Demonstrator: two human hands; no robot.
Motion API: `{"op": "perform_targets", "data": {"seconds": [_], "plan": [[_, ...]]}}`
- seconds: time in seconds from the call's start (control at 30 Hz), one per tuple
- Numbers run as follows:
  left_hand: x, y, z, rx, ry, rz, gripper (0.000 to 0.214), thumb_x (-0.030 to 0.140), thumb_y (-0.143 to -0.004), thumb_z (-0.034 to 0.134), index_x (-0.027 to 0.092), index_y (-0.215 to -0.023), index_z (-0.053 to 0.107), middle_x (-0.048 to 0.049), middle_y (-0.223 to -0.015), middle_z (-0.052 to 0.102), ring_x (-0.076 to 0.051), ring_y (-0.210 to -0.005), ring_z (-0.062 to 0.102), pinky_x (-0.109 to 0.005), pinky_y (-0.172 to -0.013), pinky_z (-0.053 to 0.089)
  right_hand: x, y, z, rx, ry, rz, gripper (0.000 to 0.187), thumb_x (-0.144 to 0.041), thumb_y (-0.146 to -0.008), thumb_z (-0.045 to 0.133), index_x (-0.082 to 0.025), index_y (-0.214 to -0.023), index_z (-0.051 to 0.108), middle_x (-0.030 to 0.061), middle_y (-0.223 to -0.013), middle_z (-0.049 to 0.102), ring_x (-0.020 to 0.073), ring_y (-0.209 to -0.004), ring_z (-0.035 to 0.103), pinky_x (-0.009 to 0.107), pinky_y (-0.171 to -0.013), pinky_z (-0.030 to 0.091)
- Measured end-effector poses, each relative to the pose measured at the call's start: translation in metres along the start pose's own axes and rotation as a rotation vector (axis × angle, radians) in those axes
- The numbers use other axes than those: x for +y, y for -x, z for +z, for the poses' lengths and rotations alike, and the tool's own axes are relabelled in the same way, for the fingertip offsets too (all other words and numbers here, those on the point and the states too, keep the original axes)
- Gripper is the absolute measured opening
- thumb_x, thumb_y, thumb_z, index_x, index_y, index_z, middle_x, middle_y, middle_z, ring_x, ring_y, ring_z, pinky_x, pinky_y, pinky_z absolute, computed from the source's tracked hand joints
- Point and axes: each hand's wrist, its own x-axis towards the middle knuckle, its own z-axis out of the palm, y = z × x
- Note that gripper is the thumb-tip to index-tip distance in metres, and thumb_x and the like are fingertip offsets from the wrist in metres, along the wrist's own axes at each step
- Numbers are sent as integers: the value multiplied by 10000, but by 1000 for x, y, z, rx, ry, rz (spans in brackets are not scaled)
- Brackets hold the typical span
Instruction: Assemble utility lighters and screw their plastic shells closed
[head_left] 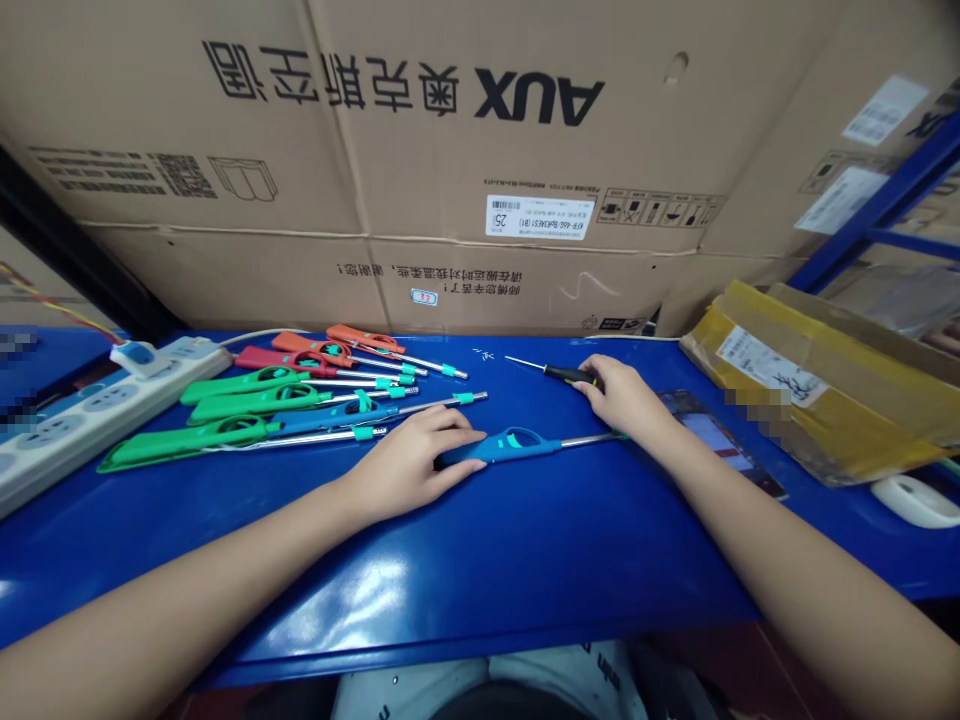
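Note:
My left hand (416, 455) is closed around the handle end of a blue long-nosed lighter (499, 446), which lies on the blue tabletop with its metal tube pointing right. Teal tape shows at its trigger opening. Farther back, my right hand (619, 390) has its fingers closed on the black handle of a screwdriver (564, 374); the thin shaft points left. To the left of my left hand lie several more lighters, among them a green one (191, 440), a red one (277, 360) and an orange one (364, 340), their tubes pointing right with teal tape on them.
A white power strip (97, 405) with a plug runs along the left. At the right stand a torn yellow-taped carton (825, 390) and a white mouse (915, 500). A phone (720, 440) lies beside my right forearm. Large cardboard (420, 190) walls off the back.

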Motion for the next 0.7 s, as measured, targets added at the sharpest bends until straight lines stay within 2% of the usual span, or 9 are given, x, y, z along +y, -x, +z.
{"op": "perform_targets", "data": {"seconds": [0.1, 0.27, 0.7], "plan": [[-2, 1, 0, -15, 5, -3, 311, 362, -983, 627, 185, -1223, 717, -100, -1069, 692, -233, -1013, 651, -397, -943, 548, -7, 6, 1, 0, -47, -35, 92, -259, -889, 623, -189, -943, 647, 80, -858, 701, 230, -742, 645, 340, -690, 480], [-1, 0, -2, -25, 10, -17, 306, 366, -971, 645, 192, -1213, 717, -95, -1068, 691, -236, -1025, 651, -400, -956, 544, -9, 6, 3, 24, -97, -65, 110, -272, -875, 628, -188, -940, 655, 76, -855, 695, 225, -723, 636, 344, -692, 477], [-1, 1, -2, -45, 45, -21, 319, 361, -979, 634, 180, -1234, 695, -94, -1102, 676, -236, -1045, 634, -416, -992, 517, -14, 2, 3, 38, -174, -42, 103, -256, -821, 680, -188, -896, 662, 40, -754, 657, 206, -658, 597, 327, -640, 448]]}}
